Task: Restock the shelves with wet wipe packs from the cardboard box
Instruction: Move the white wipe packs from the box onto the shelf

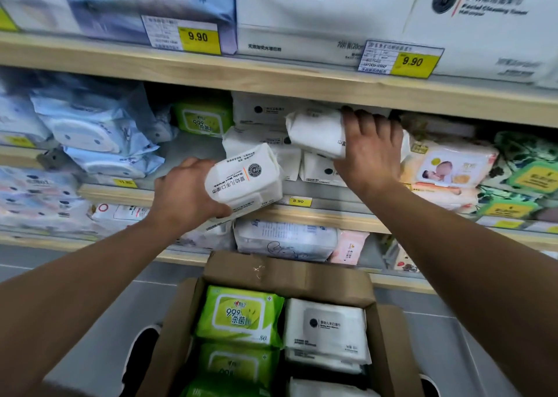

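Head view: two white wet wipe packs in hand, both at the middle shelf [302, 212]. Left hand [184, 194] grips one white pack [244, 179] from below, thumb and fingers curled round its lower end; pack tilted, label sideways, just in front of the shelf edge. Right hand [370, 149] lies palm-down over a second white pack [317, 134], fingers wrapped over its right end, holding it on top of the stacked white packs [265, 109] already on the shelf.

Cardboard box [290, 273] sits below, flaps open, between the forearms. Inside: green packs [238, 315] on the left, more white packs [327, 327] on the right, stacked.

Shelf neighbours: a green pack [203, 118] left of the white stack, blue packs [90, 125] further left, a baby-print pack [447, 164] right. Upper shelf holds large facial towel packs [326, 13], with yellow 9.90 price tags [197, 37].
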A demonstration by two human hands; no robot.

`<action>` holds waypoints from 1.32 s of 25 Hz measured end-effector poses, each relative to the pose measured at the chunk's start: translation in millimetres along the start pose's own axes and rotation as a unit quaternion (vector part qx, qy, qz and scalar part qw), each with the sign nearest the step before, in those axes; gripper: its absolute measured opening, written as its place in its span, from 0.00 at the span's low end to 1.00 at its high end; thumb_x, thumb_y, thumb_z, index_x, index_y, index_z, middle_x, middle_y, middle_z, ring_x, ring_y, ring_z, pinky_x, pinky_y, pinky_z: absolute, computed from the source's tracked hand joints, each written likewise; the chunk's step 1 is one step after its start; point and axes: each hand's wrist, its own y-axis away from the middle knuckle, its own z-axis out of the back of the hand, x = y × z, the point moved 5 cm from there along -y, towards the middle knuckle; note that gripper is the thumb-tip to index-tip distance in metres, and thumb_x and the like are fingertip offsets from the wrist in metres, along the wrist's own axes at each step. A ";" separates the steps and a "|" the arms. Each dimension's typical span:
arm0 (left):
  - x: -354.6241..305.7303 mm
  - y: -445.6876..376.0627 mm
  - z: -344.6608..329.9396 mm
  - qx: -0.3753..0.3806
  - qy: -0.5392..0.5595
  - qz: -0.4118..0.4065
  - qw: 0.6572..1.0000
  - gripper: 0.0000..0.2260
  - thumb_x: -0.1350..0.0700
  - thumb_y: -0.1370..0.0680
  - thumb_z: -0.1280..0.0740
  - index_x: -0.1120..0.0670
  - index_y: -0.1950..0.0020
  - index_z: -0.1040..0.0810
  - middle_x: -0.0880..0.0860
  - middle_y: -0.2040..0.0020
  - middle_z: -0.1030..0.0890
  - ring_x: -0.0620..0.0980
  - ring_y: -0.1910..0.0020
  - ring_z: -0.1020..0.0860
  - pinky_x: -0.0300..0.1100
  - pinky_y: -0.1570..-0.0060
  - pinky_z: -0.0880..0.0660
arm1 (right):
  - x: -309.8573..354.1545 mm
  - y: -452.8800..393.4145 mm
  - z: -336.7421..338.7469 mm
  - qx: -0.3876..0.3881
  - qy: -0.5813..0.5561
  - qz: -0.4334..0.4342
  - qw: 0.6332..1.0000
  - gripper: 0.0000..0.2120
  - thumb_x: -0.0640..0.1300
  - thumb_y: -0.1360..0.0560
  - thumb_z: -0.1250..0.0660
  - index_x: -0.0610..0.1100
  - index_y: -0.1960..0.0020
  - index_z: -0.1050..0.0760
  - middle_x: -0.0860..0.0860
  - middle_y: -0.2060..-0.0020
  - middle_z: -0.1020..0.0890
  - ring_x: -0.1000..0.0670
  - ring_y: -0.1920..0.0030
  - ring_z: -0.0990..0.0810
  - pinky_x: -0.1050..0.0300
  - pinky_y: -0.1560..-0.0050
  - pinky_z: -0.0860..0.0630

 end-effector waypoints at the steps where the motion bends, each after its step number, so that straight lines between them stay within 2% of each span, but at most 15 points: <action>1: -2.2 -5.2 -2.6 -0.001 0.002 -0.002 1.000 0.36 0.44 0.45 0.21 0.44 0.38 0.27 0.48 0.48 0.26 0.53 0.49 0.25 0.52 0.47 0.27 | 1.5 -5.0 -7.5 0.010 0.009 0.009 1.000 0.42 0.46 0.36 0.26 0.47 0.26 0.41 0.43 0.36 0.29 0.37 0.35 0.34 0.41 0.30 0.46; 4: -8.9 -16.6 -8.9 -0.005 0.013 0.001 1.000 0.36 0.44 0.45 0.21 0.44 0.38 0.27 0.48 0.47 0.25 0.52 0.48 0.25 0.52 0.46 0.27 | 3.0 -9.0 -26.6 0.014 0.020 0.015 1.000 0.39 0.43 0.34 0.27 0.47 0.26 0.39 0.43 0.34 0.29 0.36 0.35 0.33 0.40 0.30 0.44; 7: -15.8 -20.7 -12.4 -0.009 0.017 -0.002 1.000 0.35 0.44 0.45 0.21 0.45 0.39 0.26 0.49 0.48 0.25 0.52 0.50 0.26 0.52 0.47 0.27 | 5.2 -1.6 -31.2 -0.056 0.011 0.002 0.998 0.32 0.39 0.29 0.36 0.47 0.26 0.38 0.42 0.35 0.29 0.36 0.37 0.32 0.40 0.32 0.38; 10: -20.6 -19.2 -17.5 0.000 0.018 0.002 1.000 0.35 0.44 0.44 0.21 0.44 0.39 0.25 0.49 0.46 0.25 0.53 0.49 0.26 0.51 0.46 0.28 | 8.7 11.5 -45.0 -0.017 0.019 0.030 0.999 0.34 0.40 0.27 0.42 0.50 0.23 0.47 0.43 0.27 0.37 0.36 0.29 0.40 0.39 0.28 0.45; 12: -24.7 -17.2 -19.7 0.002 0.017 0.003 1.000 0.34 0.45 0.44 0.21 0.45 0.39 0.25 0.50 0.46 0.25 0.53 0.48 0.25 0.51 0.46 0.28 | 7.0 12.0 -51.2 -0.007 0.034 0.035 0.999 0.37 0.41 0.26 0.37 0.52 0.23 0.50 0.44 0.25 0.40 0.36 0.27 0.43 0.39 0.27 0.48; 15: -30.0 -19.5 -19.9 0.001 0.006 0.000 1.000 0.34 0.45 0.44 0.21 0.46 0.39 0.25 0.50 0.47 0.25 0.54 0.49 0.25 0.51 0.47 0.27 | 2.1 -1.5 -51.0 -0.020 0.026 0.026 0.999 0.43 0.41 0.32 0.29 0.53 0.24 0.47 0.45 0.26 0.38 0.36 0.28 0.41 0.38 0.27 0.47; 17: -33.2 -26.7 -18.5 -0.008 0.003 -0.002 1.000 0.34 0.45 0.44 0.21 0.46 0.40 0.25 0.50 0.50 0.26 0.54 0.52 0.26 0.51 0.48 0.27 | -2.2 -11.1 -51.9 -0.031 0.022 0.024 0.999 0.44 0.40 0.34 0.28 0.52 0.23 0.45 0.45 0.27 0.36 0.36 0.28 0.40 0.38 0.27 0.48; 20: -40.0 -38.3 -17.9 -0.016 -0.008 -0.004 1.000 0.33 0.44 0.44 0.21 0.45 0.41 0.25 0.47 0.53 0.31 0.52 0.55 0.28 0.49 0.50 0.28 | -9.4 -28.8 -51.4 -0.109 0.005 0.011 0.994 0.30 0.39 0.28 0.42 0.48 0.25 0.38 0.40 0.33 0.28 0.34 0.34 0.32 0.38 0.29 0.42; 22: -44.0 -44.1 -17.1 -0.018 -0.007 0.002 1.000 0.32 0.45 0.45 0.21 0.45 0.42 0.25 0.46 0.52 0.31 0.54 0.52 0.26 0.50 0.49 0.28 | -10.2 -35.9 -52.5 -0.135 -0.003 0.000 0.991 0.27 0.39 0.27 0.46 0.46 0.27 0.34 0.39 0.38 0.25 0.34 0.39 0.27 0.39 0.32 0.36; 25: -43.6 -46.1 -21.6 -0.014 -0.008 0.009 1.000 0.32 0.44 0.45 0.21 0.45 0.43 0.25 0.46 0.53 0.32 0.54 0.51 0.25 0.50 0.48 0.28 | -8.5 -29.7 -59.9 -0.135 -0.007 0.022 0.991 0.30 0.36 0.28 0.40 0.46 0.26 0.36 0.39 0.35 0.27 0.33 0.37 0.30 0.39 0.33 0.36; 29: -42.8 -43.5 -32.1 -0.010 -0.008 0.007 1.000 0.33 0.44 0.44 0.21 0.45 0.41 0.25 0.47 0.52 0.31 0.54 0.50 0.25 0.49 0.48 0.30 | -7.7 -18.4 -64.5 -0.068 -0.012 0.042 0.997 0.39 0.39 0.32 0.34 0.51 0.23 0.42 0.40 0.27 0.36 0.34 0.27 0.41 0.38 0.27 0.47; 33: -42.3 -44.0 -33.4 -0.019 -0.011 0.005 1.000 0.35 0.44 0.44 0.21 0.44 0.39 0.26 0.47 0.50 0.29 0.54 0.48 0.25 0.49 0.47 0.31 | -7.0 -22.1 -64.0 -0.111 -0.012 0.028 0.993 0.31 0.44 0.28 0.50 0.52 0.25 0.38 0.39 0.30 0.32 0.33 0.29 0.37 0.37 0.29 0.43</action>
